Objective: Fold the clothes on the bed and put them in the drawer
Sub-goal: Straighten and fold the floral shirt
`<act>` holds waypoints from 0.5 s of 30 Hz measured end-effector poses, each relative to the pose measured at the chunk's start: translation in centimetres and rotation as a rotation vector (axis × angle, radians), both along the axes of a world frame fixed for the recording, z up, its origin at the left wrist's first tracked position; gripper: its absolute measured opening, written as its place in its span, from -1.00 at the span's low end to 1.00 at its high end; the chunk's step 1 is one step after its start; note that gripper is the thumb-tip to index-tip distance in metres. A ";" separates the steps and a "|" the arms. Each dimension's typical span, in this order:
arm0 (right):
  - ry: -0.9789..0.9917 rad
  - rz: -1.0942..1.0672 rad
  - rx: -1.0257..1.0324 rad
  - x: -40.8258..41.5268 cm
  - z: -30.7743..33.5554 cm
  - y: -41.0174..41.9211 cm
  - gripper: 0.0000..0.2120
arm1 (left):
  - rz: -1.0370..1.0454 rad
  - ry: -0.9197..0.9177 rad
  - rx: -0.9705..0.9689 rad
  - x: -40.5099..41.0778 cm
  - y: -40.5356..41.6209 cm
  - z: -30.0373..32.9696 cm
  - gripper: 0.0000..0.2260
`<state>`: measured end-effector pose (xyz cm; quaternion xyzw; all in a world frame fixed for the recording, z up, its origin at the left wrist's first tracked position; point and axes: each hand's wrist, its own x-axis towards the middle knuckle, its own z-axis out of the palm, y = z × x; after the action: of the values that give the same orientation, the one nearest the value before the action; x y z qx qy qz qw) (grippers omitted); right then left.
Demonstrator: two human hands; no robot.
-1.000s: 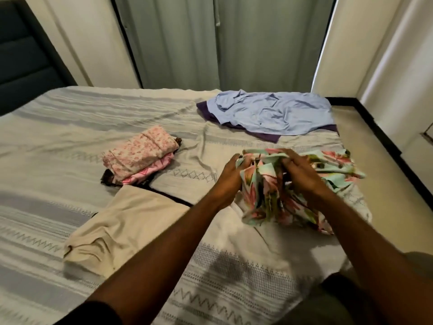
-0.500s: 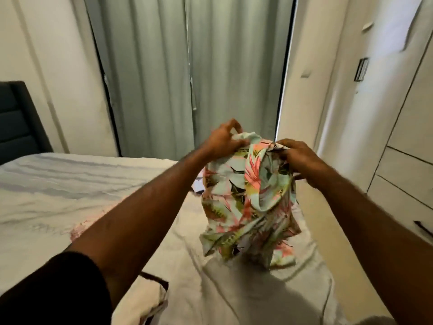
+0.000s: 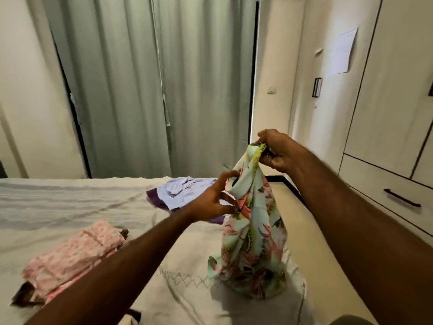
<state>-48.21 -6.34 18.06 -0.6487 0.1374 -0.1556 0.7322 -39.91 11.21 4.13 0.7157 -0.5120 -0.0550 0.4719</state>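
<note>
A floral garment (image 3: 253,233) in mint, pink and yellow hangs above the bed (image 3: 93,207), its lower end bunched on the cover. My right hand (image 3: 276,151) grips its top end, held high. My left hand (image 3: 215,200) is lower and to the left, fingers curled around an edge partway down the cloth. A folded pink stack (image 3: 75,256) lies at the near left of the bed. A light blue garment (image 3: 185,191) lies unfolded over a purple one (image 3: 154,195) at the far side. A drawer (image 3: 386,195) with a dark handle (image 3: 401,197) is shut at the right.
Grey-green curtains (image 3: 152,85) hang behind the bed. Cream wardrobe doors (image 3: 393,78) stand along the right wall above the drawer. A strip of floor (image 3: 311,254) runs between the bed and the wardrobe.
My right hand has kept the top of the floral garment raised and moved right. My left hand has dropped from the top to a lower edge. The view has tilted down slightly.
</note>
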 end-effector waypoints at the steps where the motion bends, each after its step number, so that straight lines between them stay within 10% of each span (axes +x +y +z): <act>1: 0.005 0.013 0.075 0.0 0.1 0.0 -0.79 | 0.001 0.127 -0.057 -0.4 -0.4 -0.4 -0.21; 6: -0.123 0.158 0.224 -1.2 0.9 -1.6 -0.87 | 0.057 0.602 -0.338 -0.5 -3.9 1.0 -0.38; 11: -0.204 0.146 -0.144 -1.5 -1.4 -4.1 -0.01 | -0.020 0.765 -0.445 0.2 -4.9 6.1 -0.78; 15: -0.235 0.020 -0.205 -0.9 -4.5 -2.8 -0.11 | -0.118 0.777 -0.430 0.9 -5.0 11.0 -0.80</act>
<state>-49.09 -9.13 13.56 -0.6987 0.0278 -0.2365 0.6746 -38.97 6.19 15.10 0.4971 -0.3364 -0.2386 0.7634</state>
